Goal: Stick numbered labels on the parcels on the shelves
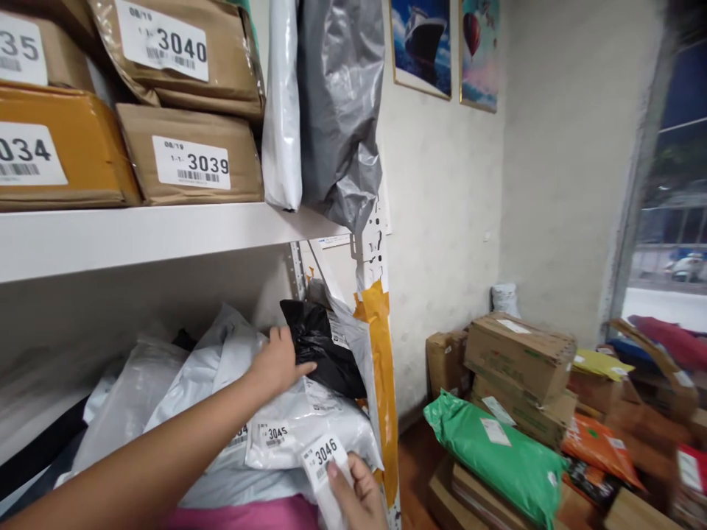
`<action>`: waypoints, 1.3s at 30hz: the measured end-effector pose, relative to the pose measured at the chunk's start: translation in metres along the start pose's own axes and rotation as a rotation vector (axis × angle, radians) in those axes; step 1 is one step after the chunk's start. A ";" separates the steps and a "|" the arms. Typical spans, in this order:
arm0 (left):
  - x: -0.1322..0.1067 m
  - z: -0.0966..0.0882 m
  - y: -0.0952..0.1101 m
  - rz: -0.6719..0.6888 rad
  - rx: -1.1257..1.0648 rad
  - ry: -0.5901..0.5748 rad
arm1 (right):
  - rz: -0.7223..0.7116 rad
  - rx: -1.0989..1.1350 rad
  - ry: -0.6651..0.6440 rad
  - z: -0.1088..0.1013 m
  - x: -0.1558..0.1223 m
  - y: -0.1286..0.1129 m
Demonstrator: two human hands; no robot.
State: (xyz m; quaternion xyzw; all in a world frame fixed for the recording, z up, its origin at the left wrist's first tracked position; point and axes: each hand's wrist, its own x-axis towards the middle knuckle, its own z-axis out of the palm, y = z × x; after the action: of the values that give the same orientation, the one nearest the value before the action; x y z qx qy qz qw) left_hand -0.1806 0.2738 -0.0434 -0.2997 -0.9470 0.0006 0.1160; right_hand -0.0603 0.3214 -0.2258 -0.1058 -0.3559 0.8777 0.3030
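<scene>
My left hand point(279, 366) reaches into the lower shelf, its fingers spread flat against a black plastic parcel point(323, 346) that sits on white poly-bag parcels point(301, 419). One of the white bags carries a label reading 3045 point(275, 433). My right hand point(358, 489), at the bottom edge, pinches a white label sticker numbered 3046 point(325, 460) between thumb and fingers, just in front of those bags. A pink parcel point(248, 515) lies under the white ones.
The upper shelf point(138, 235) holds brown boxes labelled 3039 point(191, 158) and 3040 point(177, 51), plus upright white and grey bags point(336, 103). On the floor to the right, cardboard boxes point(519, 357), a green parcel point(497, 456) and orange parcels are piled near a window.
</scene>
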 end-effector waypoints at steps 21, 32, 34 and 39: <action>-0.022 0.051 -0.021 0.601 0.535 0.156 | -0.388 -0.435 -0.172 0.053 0.090 -0.029; -0.015 0.059 -0.038 0.890 0.290 0.424 | -0.276 -0.305 -0.066 0.043 0.092 -0.027; -0.015 0.049 -0.036 0.895 0.238 0.282 | -0.254 -0.283 -0.084 0.042 0.091 -0.032; -0.017 0.026 -0.028 0.522 -0.205 -0.022 | -0.223 -0.299 -0.191 0.042 0.089 -0.039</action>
State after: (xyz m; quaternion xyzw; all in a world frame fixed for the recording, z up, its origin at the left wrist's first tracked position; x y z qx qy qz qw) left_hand -0.1890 0.2432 -0.0705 -0.5434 -0.8342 -0.0620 0.0708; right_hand -0.1304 0.3737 -0.1662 -0.0259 -0.5188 0.7822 0.3440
